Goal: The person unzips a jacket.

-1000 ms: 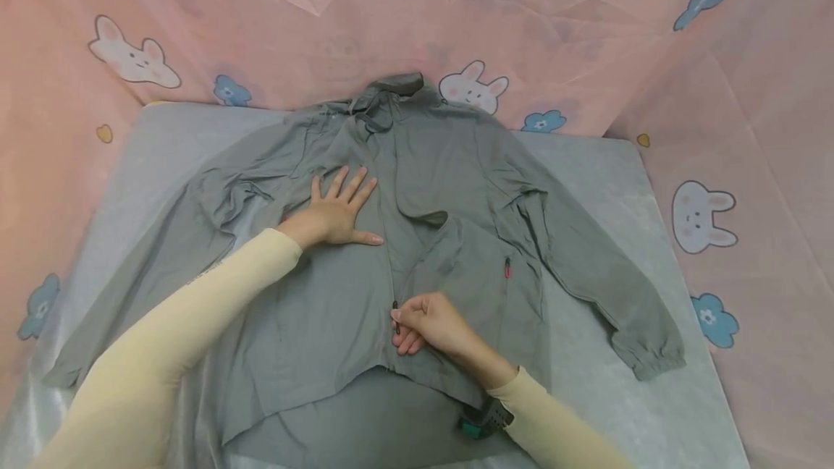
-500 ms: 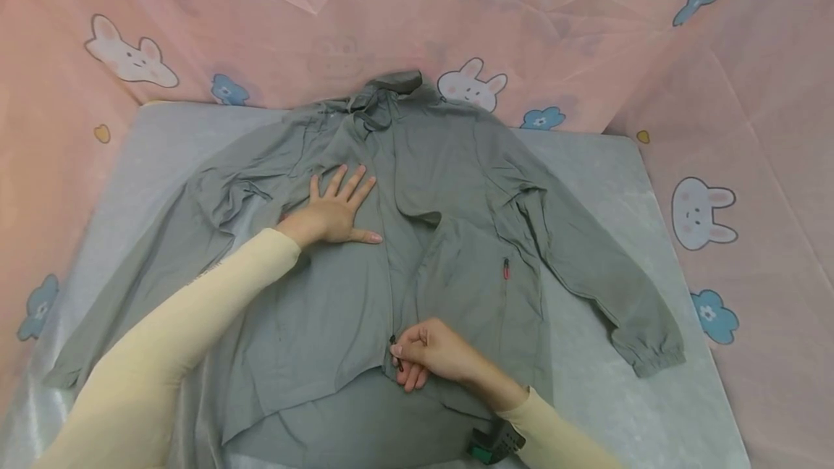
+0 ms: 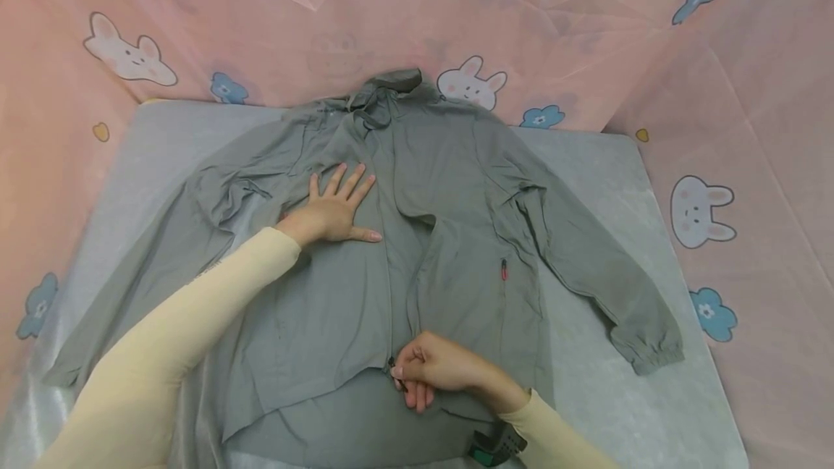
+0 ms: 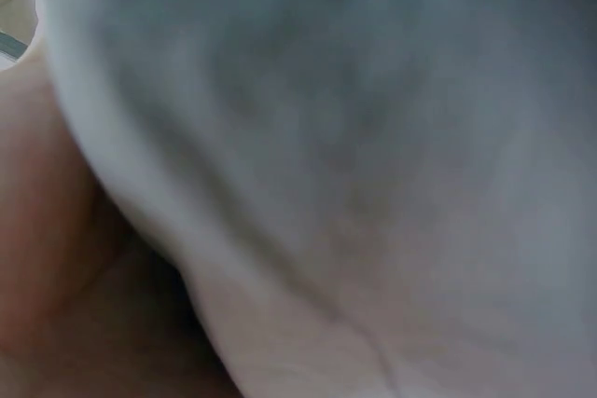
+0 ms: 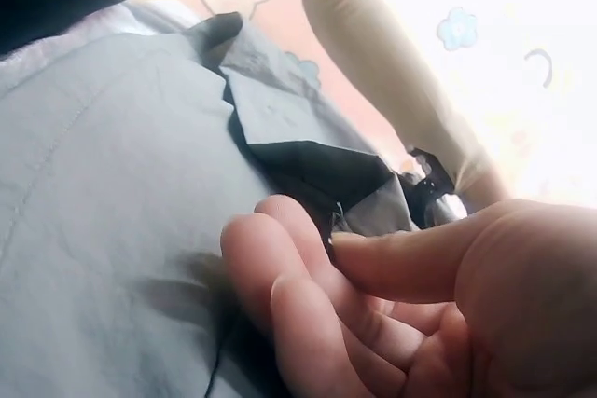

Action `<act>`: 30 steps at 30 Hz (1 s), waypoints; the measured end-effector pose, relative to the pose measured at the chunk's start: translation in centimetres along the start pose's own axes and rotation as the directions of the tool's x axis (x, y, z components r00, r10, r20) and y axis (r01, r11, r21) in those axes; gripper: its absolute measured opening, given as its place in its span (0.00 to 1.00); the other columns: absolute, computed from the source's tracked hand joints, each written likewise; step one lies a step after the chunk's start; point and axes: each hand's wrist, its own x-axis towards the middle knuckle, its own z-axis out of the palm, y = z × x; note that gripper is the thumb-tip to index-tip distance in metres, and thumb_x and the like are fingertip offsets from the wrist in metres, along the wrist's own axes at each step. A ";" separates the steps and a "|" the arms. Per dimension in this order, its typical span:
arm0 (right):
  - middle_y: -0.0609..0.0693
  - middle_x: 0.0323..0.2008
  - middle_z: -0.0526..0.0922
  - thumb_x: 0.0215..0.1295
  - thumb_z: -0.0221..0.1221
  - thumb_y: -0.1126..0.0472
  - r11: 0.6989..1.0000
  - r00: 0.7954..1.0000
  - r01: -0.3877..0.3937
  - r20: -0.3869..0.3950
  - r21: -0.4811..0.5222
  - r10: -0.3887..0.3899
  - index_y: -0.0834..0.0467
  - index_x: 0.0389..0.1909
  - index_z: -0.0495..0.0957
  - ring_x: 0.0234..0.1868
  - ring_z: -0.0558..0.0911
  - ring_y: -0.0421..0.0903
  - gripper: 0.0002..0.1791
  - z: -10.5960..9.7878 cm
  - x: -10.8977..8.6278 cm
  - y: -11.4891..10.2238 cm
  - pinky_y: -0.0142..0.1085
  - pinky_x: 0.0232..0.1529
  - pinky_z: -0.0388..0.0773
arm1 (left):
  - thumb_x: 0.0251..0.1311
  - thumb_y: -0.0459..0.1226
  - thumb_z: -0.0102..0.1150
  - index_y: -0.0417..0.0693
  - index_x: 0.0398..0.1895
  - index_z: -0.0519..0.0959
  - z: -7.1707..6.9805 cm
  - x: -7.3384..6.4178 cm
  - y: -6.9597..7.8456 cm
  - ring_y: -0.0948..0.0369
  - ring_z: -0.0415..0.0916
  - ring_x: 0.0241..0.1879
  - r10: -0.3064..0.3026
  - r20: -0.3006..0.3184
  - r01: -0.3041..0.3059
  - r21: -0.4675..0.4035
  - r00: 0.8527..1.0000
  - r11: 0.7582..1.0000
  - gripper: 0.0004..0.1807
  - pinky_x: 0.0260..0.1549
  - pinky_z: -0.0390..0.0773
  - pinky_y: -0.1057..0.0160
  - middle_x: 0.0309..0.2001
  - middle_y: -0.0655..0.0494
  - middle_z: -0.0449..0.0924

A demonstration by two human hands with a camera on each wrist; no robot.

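Observation:
A grey jacket (image 3: 319,331) lies front up, its sleeves spread to both sides. My left hand (image 3: 334,213) rests flat on the chest panel, fingers spread. At the bottom of the front zip, by the hem, my right hand (image 3: 439,366) pinches a dark zipper pull (image 3: 392,363) between thumb and forefinger. The right wrist view has the curled fingers (image 5: 252,253) close up, mostly hiding the pull. Above that hand the two front edges stand apart, with a loose fold between them. Blurred grey cloth (image 4: 326,137) fills most of the left wrist view.
The jacket covers much of a pale grey table (image 3: 606,201). Pink cloth (image 3: 554,20) printed with rabbits and flowers hangs behind and at both sides. A pocket zip with a red pull (image 3: 504,271) lies on the jacket's right front. A dark wrist device (image 3: 496,444) sits at my right wrist.
My right hand has drawn the zipper pull down the front to the hem, and the front edges have parted further above it. The left hand has stayed in place.

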 end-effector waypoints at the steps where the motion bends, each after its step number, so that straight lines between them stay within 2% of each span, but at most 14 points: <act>1: 0.72 0.21 0.82 0.71 0.56 0.61 1.000 1.000 0.003 0.010 -0.006 -0.003 0.67 0.27 0.83 0.14 0.81 0.38 0.16 0.0 0.0 0.0 0.35 0.18 0.81 | 0.56 0.73 0.49 0.61 0.79 0.22 0.0 0.0 0.0 0.48 0.10 0.78 0.000 -0.001 0.000 -0.001 1.000 1.000 0.62 0.70 0.21 0.28 0.79 0.57 0.11; 5: 0.70 0.20 0.82 0.71 0.57 0.60 1.000 1.000 -0.002 0.008 -0.011 0.003 0.67 0.27 0.83 0.13 0.80 0.37 0.17 0.1 0.1 -0.1 0.32 0.16 0.78 | 0.56 0.73 0.49 0.61 0.79 0.22 0.0 -0.1 -0.1 0.48 0.10 0.78 0.003 -0.002 -0.003 -0.001 1.000 1.000 0.63 0.69 0.21 0.28 0.79 0.57 0.11; 12: 0.68 0.20 0.83 0.69 0.60 0.58 1.000 0.990 -0.024 -0.141 0.006 0.024 0.64 0.24 0.86 0.13 0.79 0.38 0.17 1.1 0.6 -0.4 0.33 0.17 0.79 | 0.56 0.73 0.48 0.62 0.78 0.22 0.1 0.2 -0.2 0.49 0.09 0.78 -0.008 -0.005 0.008 -0.004 1.000 1.000 0.62 0.70 0.19 0.30 0.79 0.58 0.10; 16: 0.66 0.20 0.84 0.68 0.61 0.59 1.000 0.984 -0.022 -0.175 -0.005 0.020 0.63 0.23 0.86 0.12 0.79 0.38 0.16 1.5 0.7 -0.6 0.34 0.16 0.79 | 0.56 0.74 0.48 0.62 0.78 0.22 0.1 0.1 -0.3 0.49 0.10 0.78 -0.004 -0.012 0.004 -0.008 1.000 1.000 0.62 0.70 0.19 0.30 0.79 0.58 0.11; 20: 0.67 0.18 0.83 0.68 0.61 0.60 0.999 0.990 -0.008 -0.144 -0.050 0.001 0.61 0.24 0.87 0.12 0.79 0.38 0.14 1.3 0.6 -0.6 0.34 0.16 0.79 | 0.56 0.74 0.47 0.62 0.78 0.22 0.1 0.2 -0.4 0.49 0.10 0.78 0.000 -0.012 -0.001 -0.009 1.000 1.000 0.62 0.70 0.20 0.30 0.79 0.58 0.11; 24: 0.67 0.17 0.82 0.68 0.60 0.61 0.996 0.998 0.007 -0.068 -0.083 -0.013 0.62 0.22 0.87 0.11 0.78 0.38 0.16 0.9 0.6 -0.6 0.34 0.15 0.78 | 0.56 0.74 0.46 0.63 0.78 0.20 0.0 0.4 -0.4 0.50 0.08 0.78 -0.007 0.006 0.007 -0.008 1.000 1.000 0.62 0.70 0.19 0.30 0.78 0.59 0.10; 30: 0.61 0.12 0.81 0.69 0.59 0.61 0.992 0.999 0.013 0.039 -0.127 -0.008 0.64 0.18 0.85 0.10 0.77 0.37 0.19 0.3 0.7 -0.5 0.31 0.13 0.75 | 0.56 0.73 0.47 0.64 0.77 0.19 0.1 0.6 -0.3 0.51 0.07 0.77 -0.022 0.022 0.022 -0.011 1.000 1.000 0.62 0.70 0.19 0.31 0.77 0.60 0.08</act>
